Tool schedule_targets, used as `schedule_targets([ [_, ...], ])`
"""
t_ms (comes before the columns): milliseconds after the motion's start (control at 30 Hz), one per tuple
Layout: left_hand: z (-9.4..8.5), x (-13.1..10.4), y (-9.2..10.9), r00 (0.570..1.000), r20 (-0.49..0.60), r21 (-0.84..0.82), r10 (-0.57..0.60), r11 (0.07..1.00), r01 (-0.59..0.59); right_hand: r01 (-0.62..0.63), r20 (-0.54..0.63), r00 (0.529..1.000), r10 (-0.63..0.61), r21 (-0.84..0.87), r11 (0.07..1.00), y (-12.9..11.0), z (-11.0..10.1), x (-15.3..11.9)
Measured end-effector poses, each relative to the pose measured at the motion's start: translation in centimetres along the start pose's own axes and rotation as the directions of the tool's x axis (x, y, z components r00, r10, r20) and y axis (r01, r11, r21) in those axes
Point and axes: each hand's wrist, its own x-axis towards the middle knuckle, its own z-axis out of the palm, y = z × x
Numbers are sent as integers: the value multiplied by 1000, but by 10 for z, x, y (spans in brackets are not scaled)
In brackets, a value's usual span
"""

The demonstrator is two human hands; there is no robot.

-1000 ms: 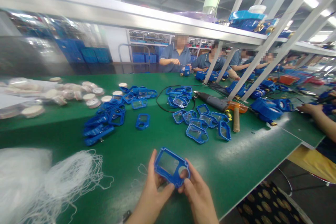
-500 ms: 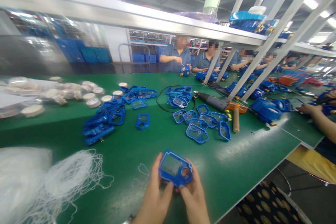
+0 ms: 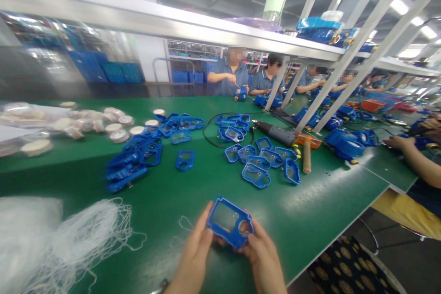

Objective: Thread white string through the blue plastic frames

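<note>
Between my two hands I hold a blue plastic cover frame (image 3: pixel 220 239) with a clear window and a round hole at its right end. My left hand (image 3: pixel 196 248) grips its left side, thumb on the near edge. Around the right end close the fingers of my right hand (image 3: pixel 263 250), thumb by the round hole. The cover is tilted above the green table (image 3: pixel 303 220). Beyond it lie several similar blue covers (image 3: pixel 257 175) in a loose group. One single blue cover (image 3: pixel 185 160) lies apart, left of them.
A pile of blue covers (image 3: pixel 138 161) lies left, with tape rolls (image 3: pixel 119 135) behind. White string (image 3: pixel 93 234) spreads at front left. A grey power tool (image 3: pixel 275 132) and a wooden handle (image 3: pixel 306 158) lie at right. A co-worker's hand (image 3: pixel 399 142) is at far right; a shelf (image 3: pixel 193 27) hangs overhead.
Both thumbs have shifted outward along the cover, my left thumb to its left corner and my right thumb toward the round hole. The camera view has moved slightly.
</note>
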Motion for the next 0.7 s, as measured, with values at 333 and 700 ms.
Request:
schedule_targets([
  [333, -13, 9, 6, 1000, 13, 114, 11, 993, -13, -114, 76, 990, 118, -56, 992, -20, -2, 0],
  [700, -21, 10, 5, 981, 187, 173, -54, 985, 21, -166, 208, 956, 205, -192, 967, -22, -12, 0],
])
